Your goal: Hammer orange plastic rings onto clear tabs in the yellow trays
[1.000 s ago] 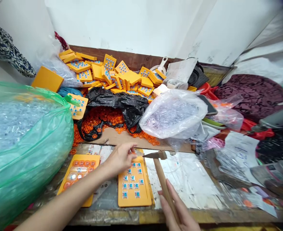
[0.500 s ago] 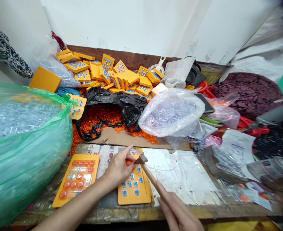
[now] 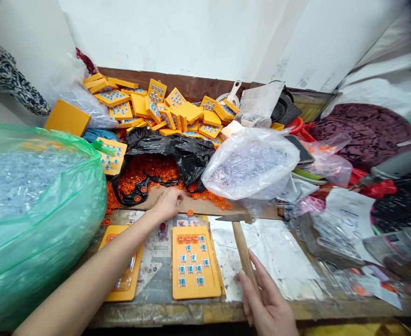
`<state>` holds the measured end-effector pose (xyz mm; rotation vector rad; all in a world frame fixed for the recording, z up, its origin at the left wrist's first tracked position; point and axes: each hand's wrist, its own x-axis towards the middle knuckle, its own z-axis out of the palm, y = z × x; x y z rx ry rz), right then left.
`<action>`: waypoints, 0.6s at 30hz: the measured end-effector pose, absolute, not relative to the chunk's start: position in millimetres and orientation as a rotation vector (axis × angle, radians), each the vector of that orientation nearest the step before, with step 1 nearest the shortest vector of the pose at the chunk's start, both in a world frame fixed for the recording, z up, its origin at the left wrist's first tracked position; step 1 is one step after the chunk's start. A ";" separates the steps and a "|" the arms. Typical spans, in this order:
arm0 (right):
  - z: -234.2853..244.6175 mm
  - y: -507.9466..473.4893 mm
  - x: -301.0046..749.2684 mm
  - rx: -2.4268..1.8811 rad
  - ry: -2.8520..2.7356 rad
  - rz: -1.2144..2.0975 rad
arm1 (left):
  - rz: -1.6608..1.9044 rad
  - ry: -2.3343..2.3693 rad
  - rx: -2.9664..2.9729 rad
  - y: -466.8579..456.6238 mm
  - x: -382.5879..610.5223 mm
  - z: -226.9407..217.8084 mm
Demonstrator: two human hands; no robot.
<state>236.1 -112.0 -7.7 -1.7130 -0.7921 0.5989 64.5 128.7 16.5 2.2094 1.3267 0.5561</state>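
My right hand grips the wooden handle of a small hammer; its metal head is raised to the right of a yellow keypad plate. Blue switches fill much of that plate, and a few orange caps sit along its top row. My left hand is at the cardboard edge by the loose orange caps, fingers curled together; what they hold, if anything, cannot be made out. Under my left forearm lies a second yellow plate with orange and clear caps, partly hidden.
A green bag of clear pieces bulges at the left. A black bag holds orange caps, with a white bag of clear caps beside it. Yellow plates are heaped behind. A can and plastic bits clutter the right.
My left hand has left the middle plate and reached up to the orange caps. The hammer has moved right, off the plate. A single orange cap now lies near the cardboard's front edge.
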 end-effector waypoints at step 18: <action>3.2 -111.1 229.5 -1.621 -0.553 0.805 | 0.132 0.942 2.306 93.0 94.4 28.2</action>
